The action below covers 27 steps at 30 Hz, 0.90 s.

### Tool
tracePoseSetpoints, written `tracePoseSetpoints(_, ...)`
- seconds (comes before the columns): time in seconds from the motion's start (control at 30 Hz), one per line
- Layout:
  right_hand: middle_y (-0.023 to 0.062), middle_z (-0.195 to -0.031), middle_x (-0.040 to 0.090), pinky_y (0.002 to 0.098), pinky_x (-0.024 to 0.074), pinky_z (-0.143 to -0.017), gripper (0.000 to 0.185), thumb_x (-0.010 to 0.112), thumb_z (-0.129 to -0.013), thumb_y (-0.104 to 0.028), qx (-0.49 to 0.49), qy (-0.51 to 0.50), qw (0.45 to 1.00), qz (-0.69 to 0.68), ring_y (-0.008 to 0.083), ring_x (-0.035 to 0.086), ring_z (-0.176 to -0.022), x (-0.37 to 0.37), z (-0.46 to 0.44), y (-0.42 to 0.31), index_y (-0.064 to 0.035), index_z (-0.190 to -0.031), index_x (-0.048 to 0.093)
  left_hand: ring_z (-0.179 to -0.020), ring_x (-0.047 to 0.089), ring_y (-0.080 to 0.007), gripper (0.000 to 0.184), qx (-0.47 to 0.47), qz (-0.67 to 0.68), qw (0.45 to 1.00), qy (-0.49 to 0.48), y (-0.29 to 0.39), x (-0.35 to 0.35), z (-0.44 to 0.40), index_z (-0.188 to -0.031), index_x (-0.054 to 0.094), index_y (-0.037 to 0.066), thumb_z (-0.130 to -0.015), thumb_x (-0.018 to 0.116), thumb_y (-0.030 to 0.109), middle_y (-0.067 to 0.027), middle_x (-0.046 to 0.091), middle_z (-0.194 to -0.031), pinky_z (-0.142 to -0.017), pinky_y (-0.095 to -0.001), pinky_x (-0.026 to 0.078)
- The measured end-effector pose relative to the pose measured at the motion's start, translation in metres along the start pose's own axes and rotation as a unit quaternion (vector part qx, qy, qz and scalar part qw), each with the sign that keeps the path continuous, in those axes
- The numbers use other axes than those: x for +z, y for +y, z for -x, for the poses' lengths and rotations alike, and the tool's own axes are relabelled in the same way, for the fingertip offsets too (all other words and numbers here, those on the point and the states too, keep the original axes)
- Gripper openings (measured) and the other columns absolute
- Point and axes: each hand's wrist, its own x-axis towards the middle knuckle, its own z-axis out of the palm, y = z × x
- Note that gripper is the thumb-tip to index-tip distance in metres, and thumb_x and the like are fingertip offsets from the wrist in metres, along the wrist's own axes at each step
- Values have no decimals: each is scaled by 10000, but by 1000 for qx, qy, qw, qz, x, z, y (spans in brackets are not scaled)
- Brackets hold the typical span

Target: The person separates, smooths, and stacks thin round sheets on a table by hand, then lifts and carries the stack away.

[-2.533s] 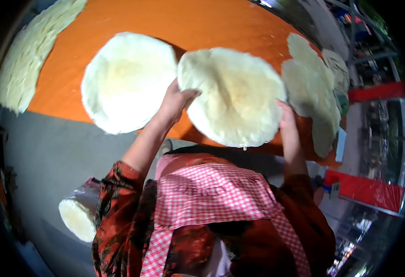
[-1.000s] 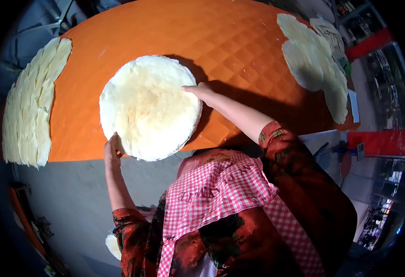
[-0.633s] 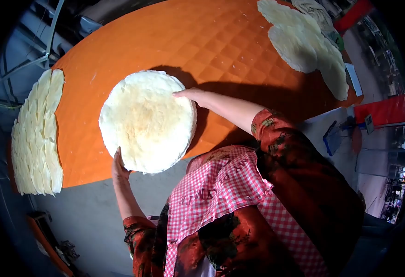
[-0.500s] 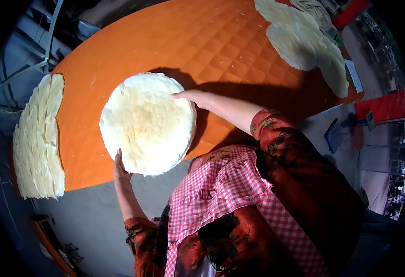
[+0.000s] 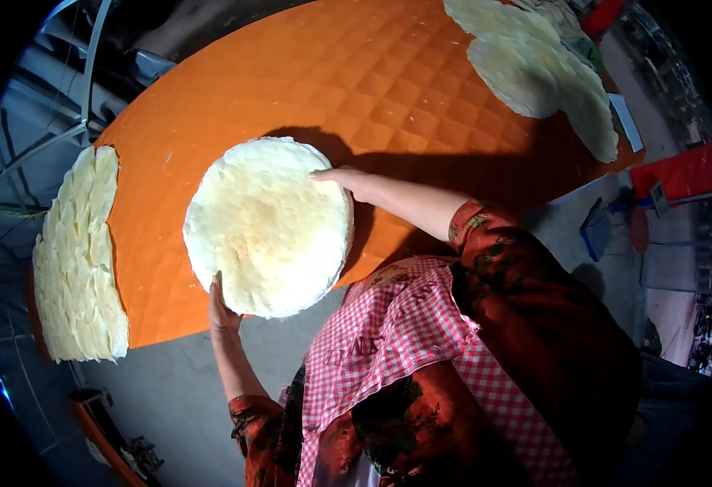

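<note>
A: Where is the round stack of flatbread (image 5: 268,231)?

B: At the near edge of the table (image 5: 372,89), its lower rim reaching out past the orange cover. Whether it rests there or is lifted a little, the view cannot tell.

A: And the hands?

B: They grip opposite sides. The left hand (image 5: 225,315) has its thumb laid up over the lower left rim, with the fingers mostly out of sight below. The right hand (image 5: 349,180) has its thumb on top at the upper right, the other fingers curled down behind the edge.

A: Why so far apart?

B: Probably because something that wide and soft would sag under one hand; two grips across from each other spread the weight and keep the layers together. It lies face up and close to the checked apron (image 5: 388,333), likely an easier reach.

A: What about the rest?

B: Pale overlapping sheets (image 5: 80,260) line the left end of the table, lapped perhaps to save room. More thin flat pieces (image 5: 522,73) lie at the far right, partly over one another, well apart from the stack.
</note>
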Motion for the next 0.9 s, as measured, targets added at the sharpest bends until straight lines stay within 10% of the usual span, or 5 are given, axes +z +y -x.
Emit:
tracePoseSetpoints(0.33,195,-1331,491,375,336,-1065,673,718,-789,-332,15,-32,999,-38,298,465,-1235,-7,-5,1,54,-1286,480,-1242,448,-291,612,47,20,998,26,-13,-8,-14,-1400,362,90,-920,468,454,-105,414,-1403,-986,-456,416)
tracePoseSetpoints(0.53,126,-1238,577,357,362,-1022,637,780,-713,-316,-8,-48,997,-68,235,496,-1175,-38,-16,2,16,-1211,565,-1255,434,-318,655,58,18,991,-121,-10,20,-15,-1408,327,55,-898,490,434,-134,431,-1390,-1006,-470,406)
tracePoseSetpoints(0.67,127,-1299,536,355,350,-1036,647,714,-769,-391,-11,-158,984,-77,222,467,-1216,-43,-38,3,11,-1244,536,-1255,438,-319,688,-2,-28,999,-26,-19,-41,-36,-1414,332,81,-883,490,490,-108,426,-1406,-1023,-486,388)
tracePoseSetpoints(0.9,125,-1291,543,368,426,-961,713,754,-712,-415,58,-20,995,84,250,511,-1181,-37,-60,-21,-25,-1266,532,-1166,490,-283,624,-19,8,999,30,-14,-38,-32,-1326,425,44,-861,565,436,-104,504,-1291,-952,-452,422)
